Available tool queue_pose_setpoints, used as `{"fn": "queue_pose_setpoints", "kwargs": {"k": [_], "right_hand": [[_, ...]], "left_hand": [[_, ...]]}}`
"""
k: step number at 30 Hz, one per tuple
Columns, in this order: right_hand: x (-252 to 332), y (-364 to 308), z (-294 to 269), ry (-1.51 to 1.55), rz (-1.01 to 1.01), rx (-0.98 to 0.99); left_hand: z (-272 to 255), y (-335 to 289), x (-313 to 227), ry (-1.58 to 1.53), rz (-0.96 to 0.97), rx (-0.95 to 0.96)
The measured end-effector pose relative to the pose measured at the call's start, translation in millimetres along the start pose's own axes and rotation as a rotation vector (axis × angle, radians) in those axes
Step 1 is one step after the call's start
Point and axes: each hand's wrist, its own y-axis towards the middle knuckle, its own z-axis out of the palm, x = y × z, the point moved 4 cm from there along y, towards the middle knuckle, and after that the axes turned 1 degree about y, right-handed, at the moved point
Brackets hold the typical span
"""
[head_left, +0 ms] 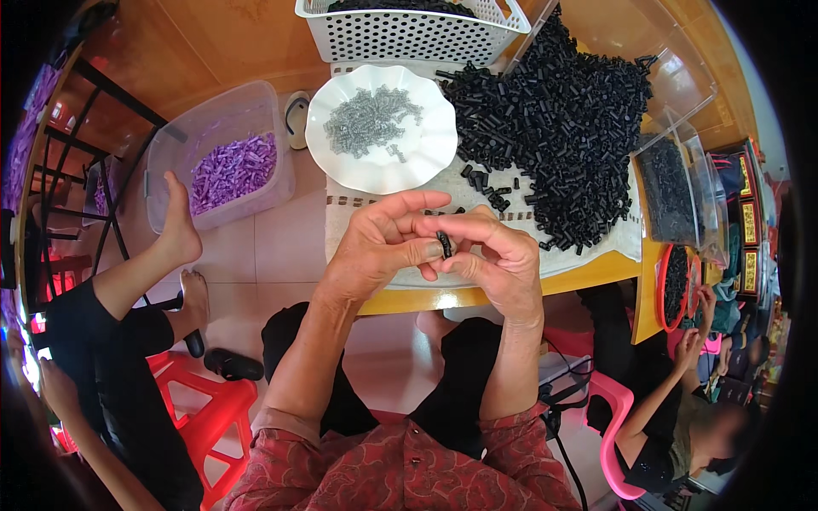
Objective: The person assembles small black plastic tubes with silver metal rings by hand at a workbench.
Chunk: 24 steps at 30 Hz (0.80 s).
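Just above the table's near edge, my left hand (pixel 380 241) and my right hand (pixel 504 258) come together. Between their thumbs and fingers they pinch a small black cylindrical piece (pixel 444 244); part of it is hidden by the fingertips. Beyond my left hand stands a white scalloped plate (pixel 328 155) bearing a heap of small clear springs or coil-like pieces (pixel 372 119). To the right and behind my right hand spreads a large pile of black cylindrical pieces (pixel 571 128). Several loose ones (pixel 487 183) lie between plate and pile.
A white perforated basket (pixel 400 38) holds more black pieces at the back. Clear boxes (pixel 673 192) and a red round tray (pixel 664 289) sit at the right, near another person's arms (pixel 656 400). At left are a bin (pixel 281 183) of purple pieces, a red stool (pixel 209 409) and another person's legs.
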Motion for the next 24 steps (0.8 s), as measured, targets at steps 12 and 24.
{"fn": "queue_pose_setpoints", "kwargs": {"k": [12,24], "right_hand": [[-3.3,1.4,2.7,-0.076,-0.034,-0.161],[-3.9,-0.4,6.6,0.058,-0.029,-0.211]], "left_hand": [[1.8,-0.3,3.2,0.275,0.141,0.012],[2.8,-5.1,3.1,0.472,0.259,-0.06]]}}
